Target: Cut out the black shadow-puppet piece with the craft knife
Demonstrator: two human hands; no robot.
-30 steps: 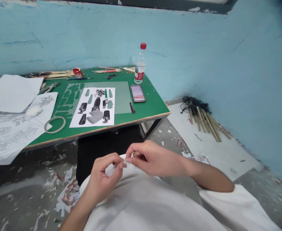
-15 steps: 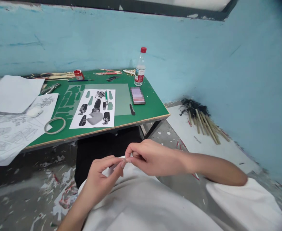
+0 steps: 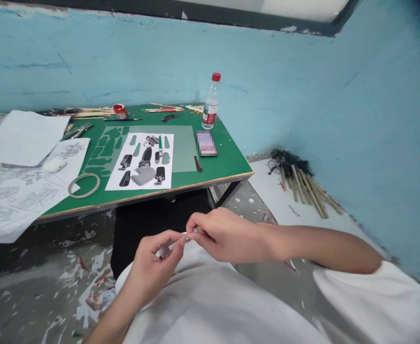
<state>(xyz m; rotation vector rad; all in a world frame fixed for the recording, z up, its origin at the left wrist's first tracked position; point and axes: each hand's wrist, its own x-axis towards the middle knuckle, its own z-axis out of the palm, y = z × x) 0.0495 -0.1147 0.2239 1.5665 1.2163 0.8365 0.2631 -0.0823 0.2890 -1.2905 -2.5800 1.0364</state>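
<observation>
My left hand [image 3: 156, 265] and my right hand [image 3: 220, 234] meet over my lap, in front of the white shirt [image 3: 210, 301]. Both are closed in a pinch, fingertips touching, on a small pale scrap [image 3: 187, 235] that I cannot make out. The low green table [image 3: 227, 160] stands beyond them. On it lies a white sheet with black cut-out shapes [image 3: 143, 160] and a green pen [image 3: 160, 143].
A water bottle with a red cap [image 3: 210, 102], a red paint jar [image 3: 120, 111], a tape ring [image 3: 84, 185], pliers [image 3: 79, 130], sticks, drawings [image 3: 12, 191] and a small black knife [image 3: 198, 164] are on the table. Bamboo sticks [image 3: 308, 184] lie by the blue wall. Paper scraps litter the floor.
The view has tilted slightly up and shifted; my hands keep pinching the same small scrap, drawn a little closer together. Nothing on the table has moved.
</observation>
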